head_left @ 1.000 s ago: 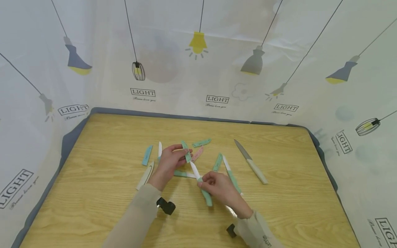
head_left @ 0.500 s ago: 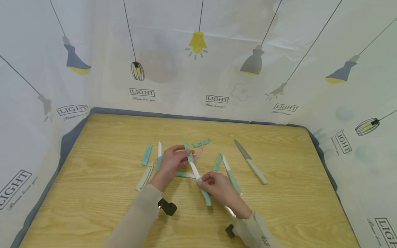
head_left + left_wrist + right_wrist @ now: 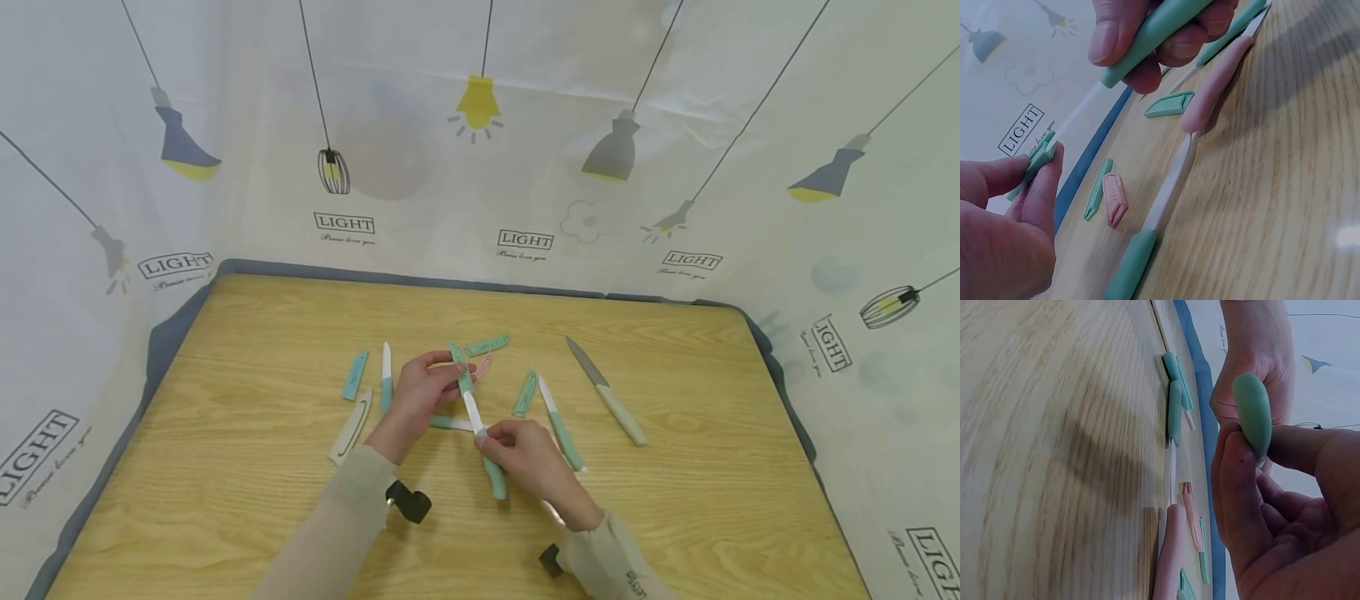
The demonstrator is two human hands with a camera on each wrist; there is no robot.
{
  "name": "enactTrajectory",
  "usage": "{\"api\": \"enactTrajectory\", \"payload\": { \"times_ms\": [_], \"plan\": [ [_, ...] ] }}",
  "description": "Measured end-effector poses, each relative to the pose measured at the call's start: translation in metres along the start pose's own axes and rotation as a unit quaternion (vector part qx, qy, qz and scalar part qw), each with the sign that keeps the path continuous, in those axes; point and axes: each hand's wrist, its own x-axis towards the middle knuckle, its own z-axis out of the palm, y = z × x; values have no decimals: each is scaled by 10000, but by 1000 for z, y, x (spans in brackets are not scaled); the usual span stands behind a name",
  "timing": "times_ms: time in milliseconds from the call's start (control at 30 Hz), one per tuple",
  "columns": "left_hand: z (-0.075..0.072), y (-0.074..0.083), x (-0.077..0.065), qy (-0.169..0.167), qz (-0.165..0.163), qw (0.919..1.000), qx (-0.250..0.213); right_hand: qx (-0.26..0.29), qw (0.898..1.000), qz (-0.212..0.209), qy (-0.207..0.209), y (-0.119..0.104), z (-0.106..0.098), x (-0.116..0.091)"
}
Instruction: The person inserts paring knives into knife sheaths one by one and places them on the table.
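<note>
My left hand [image 3: 416, 396] pinches a green blade sheath [image 3: 460, 363] between thumb and fingers. A paring knife with a green handle [image 3: 493, 479] and white blade [image 3: 474, 415] is gripped by my right hand [image 3: 532, 458]. The blade's tip meets the sheath's mouth, nearly in line with it; the left wrist view has the tip at the sheath's [image 3: 1038, 159] near end, most of the white blade [image 3: 1079, 112] bare. Below the hands lie another green-handled knife [image 3: 1132, 265] and a pink-handled knife [image 3: 1216, 87], the pink one mostly hidden in the head view.
Green sheaths [image 3: 487, 345] [image 3: 527, 393], a pink sheath [image 3: 484, 366], a blue sheath [image 3: 356, 375] and a cream sheath [image 3: 350, 427] lie around. Bare blades are a blue-handled knife [image 3: 386, 375], a green-handled knife [image 3: 562, 429] and a large cream-handled knife [image 3: 607, 392].
My left hand has shifted slightly right with the sheath, which now lines up more closely with the blade. My right hand and knife have moved only slightly left.
</note>
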Motion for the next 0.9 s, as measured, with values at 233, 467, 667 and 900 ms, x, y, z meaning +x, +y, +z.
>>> {"api": "enactTrajectory", "payload": {
  "times_ms": [233,467,667,900],
  "plan": [
    [1,-1,0,-50,18,9999,92,-33,9999,-121,79,0,2,1],
    [3,-2,-1,-88,26,9998,167,-58,9997,-178,138,0,3,3],
    [4,-2,-3,-134,72,9998,127,18,9994,-305,134,-1,4,4],
    [6,0,-4,-192,96,9997,128,-44,9995,-218,225,-2,3,8]
  ]
}}
